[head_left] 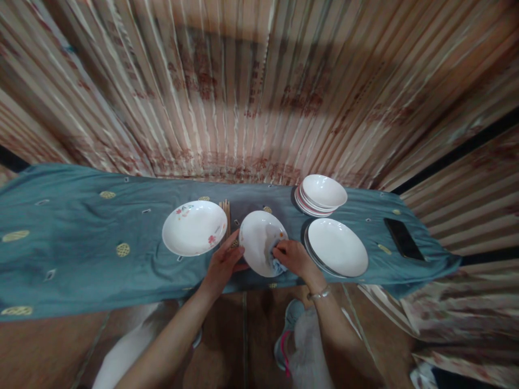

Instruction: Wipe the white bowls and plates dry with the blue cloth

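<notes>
A white plate [254, 246] with small orange marks and a brownish smear lies in front of me, between my hands. My left hand [224, 260] grips its left rim, thumb on top and fingers underneath. A crumpled light-blue cloth [278, 266] is pinched in my right hand [293, 256], pressed on the right part of the plate. To the left rests a larger white plate [193, 229] with red flowers. Between the two plates lie several wooden chopsticks [226, 210], partly hidden behind my left hand.
Stacked white plates [338, 247] stand close to my right hand. Behind them is a stack of bowls [323, 192] and pink-rimmed dishes. A black phone [403, 239] lies at the right end of the teal tablecloth [81, 248]. Pleated curtains [243, 97] hang along the table's back edge.
</notes>
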### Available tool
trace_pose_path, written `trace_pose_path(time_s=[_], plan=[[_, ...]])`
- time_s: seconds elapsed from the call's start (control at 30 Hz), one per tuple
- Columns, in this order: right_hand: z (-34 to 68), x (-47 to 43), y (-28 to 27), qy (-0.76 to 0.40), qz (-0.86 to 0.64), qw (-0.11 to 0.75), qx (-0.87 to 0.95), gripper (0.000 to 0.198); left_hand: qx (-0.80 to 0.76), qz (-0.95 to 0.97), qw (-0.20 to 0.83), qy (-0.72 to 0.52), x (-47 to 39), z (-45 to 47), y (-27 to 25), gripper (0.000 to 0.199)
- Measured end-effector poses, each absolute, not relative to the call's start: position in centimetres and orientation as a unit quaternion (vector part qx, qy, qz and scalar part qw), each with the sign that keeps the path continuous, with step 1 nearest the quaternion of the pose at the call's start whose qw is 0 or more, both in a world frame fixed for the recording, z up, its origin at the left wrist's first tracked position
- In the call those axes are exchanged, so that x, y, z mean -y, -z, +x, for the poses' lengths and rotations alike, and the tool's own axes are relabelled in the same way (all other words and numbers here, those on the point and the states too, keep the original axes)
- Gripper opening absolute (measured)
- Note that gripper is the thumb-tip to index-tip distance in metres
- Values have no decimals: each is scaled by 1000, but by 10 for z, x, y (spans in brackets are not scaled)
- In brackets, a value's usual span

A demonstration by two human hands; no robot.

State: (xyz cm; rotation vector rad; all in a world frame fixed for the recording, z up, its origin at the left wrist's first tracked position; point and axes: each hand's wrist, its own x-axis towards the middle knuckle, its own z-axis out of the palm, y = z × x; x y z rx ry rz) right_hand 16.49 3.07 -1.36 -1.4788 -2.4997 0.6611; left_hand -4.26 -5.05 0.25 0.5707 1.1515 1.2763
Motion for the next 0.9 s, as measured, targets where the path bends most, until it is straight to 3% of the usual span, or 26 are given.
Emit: trace_pose_path(time_s=[0.17, 0.33, 0.63, 0.9], plan=[[158, -34, 27, -69, -511, 148, 844, 25, -501, 255, 615, -554, 50, -43, -1, 91], [152, -43, 33, -43, -477, 226, 848, 22, -504, 249, 612, -556, 50, -43, 0, 91], [130, -52, 40, -171, -431, 327, 824, 20, -502, 237, 613, -562, 51, -42, 0, 94], [119, -47, 35, -292, -359, 328, 824, 26, -492, 231, 618, -568, 51, -43, -1, 88]])
